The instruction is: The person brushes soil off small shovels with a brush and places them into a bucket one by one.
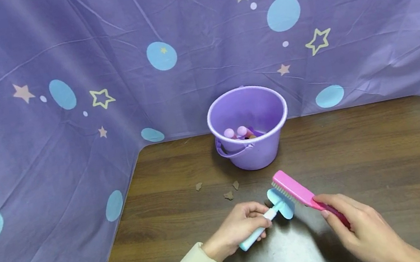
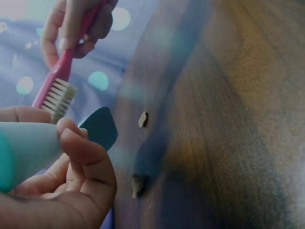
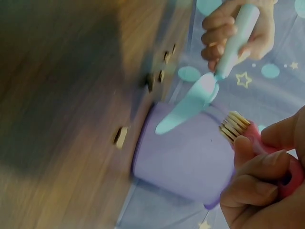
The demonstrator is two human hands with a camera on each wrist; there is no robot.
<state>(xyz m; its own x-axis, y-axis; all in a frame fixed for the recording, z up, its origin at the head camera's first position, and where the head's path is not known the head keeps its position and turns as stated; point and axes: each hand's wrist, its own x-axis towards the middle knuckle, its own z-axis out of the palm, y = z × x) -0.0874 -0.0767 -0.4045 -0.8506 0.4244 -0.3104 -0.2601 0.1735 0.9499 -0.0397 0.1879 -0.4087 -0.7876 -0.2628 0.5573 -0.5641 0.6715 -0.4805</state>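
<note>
My left hand [image 1: 239, 227] grips the handle of a light blue toy shovel [image 1: 282, 203], held above the table with its blade pointing away. In my right hand [image 1: 367, 229] is a pink brush [image 1: 295, 188], gripped by its handle. The pale bristles [image 2: 59, 98] face the shovel blade; whether they touch it I cannot tell. Several small brown scraps [image 1: 228, 196] lie on the table just beyond the left hand, and in the right wrist view more brown scraps [image 3: 121, 137] appear near the bucket.
A purple bucket [image 1: 256, 153] stands behind the hands, its carrying handle hanging at the front left. Inside it are items with pink round ends [image 1: 242, 131]. The brown wooden table [image 1: 387, 158] meets a purple patterned cloth [image 1: 200, 68] at the back and left.
</note>
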